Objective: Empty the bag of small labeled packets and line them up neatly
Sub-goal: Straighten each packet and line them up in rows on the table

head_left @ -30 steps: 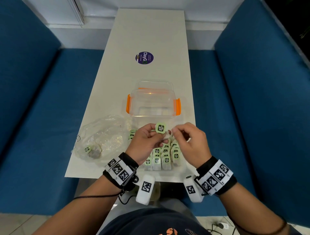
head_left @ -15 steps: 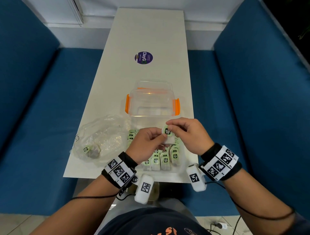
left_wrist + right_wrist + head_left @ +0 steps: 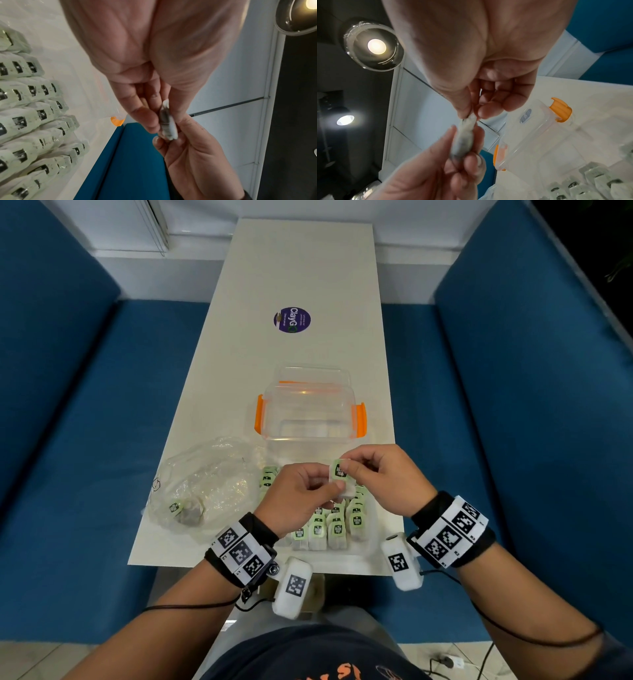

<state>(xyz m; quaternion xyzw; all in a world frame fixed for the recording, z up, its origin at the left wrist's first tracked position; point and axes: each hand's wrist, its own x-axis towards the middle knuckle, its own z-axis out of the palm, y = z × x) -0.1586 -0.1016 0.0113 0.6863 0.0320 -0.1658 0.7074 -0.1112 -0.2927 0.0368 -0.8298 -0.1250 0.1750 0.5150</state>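
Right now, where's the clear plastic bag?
In the head view, the clear plastic bag lies on the table's near left side, left of the lined-up packets, one packet still inside.

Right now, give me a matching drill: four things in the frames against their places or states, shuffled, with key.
1. green-labelled white packet
2. crumpled clear plastic bag
3. clear plastic box with orange latches
4. round purple sticker

a. far half of the table
b. open, nothing visible inside
c. pinched by both hands
d. left of the rows, one packet inside

Pairs: 1-c, 2-d, 3-b, 4-a
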